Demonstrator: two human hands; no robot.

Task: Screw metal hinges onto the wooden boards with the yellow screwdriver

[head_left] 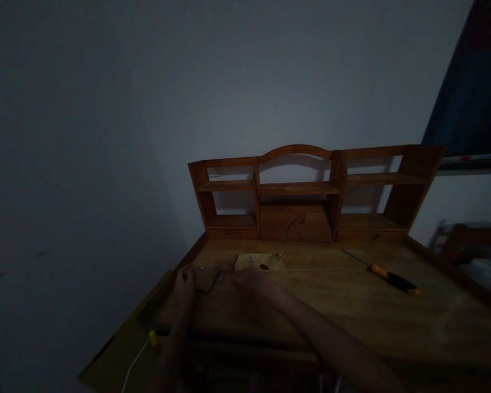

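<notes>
A: Hands?
B: Left hand (184,281): fingers curled, nearly closed, by the tabletop's (352,311) left edge, at the flat brown piece (203,279); can't tell if it's gripped. Right hand (251,277): low, fingers toward the left, just on the near side of the pale patch (245,262). Finger gap and hold unclear, too dark.

A: Where's the piece?
B: On the tabletop, toward the left edge, between the hands. Small dark fitting (219,276) by its right end, possibly metal.

A: Progress?
B: Looks partway. Piece lies flat, hands busy around it; nothing shows it fastened. Pale patch exposed, screwdriver (393,279) out of hand toward the right edge. Finished steps and what's left: not readable.

A: Materials, shapes?
B: Tabletop: brown wood, streaky grain, slight sheen. Patch: lighter, ragged outline, dark angular mark. Screwdriver: thin straight shaft, bulging orange-and-black handle. Shelf unit (298,189) along the far edge: wood, square compartments, arched top rail. Yellow connector (153,338) near the near-left corner, pale thin cable (134,364).
</notes>
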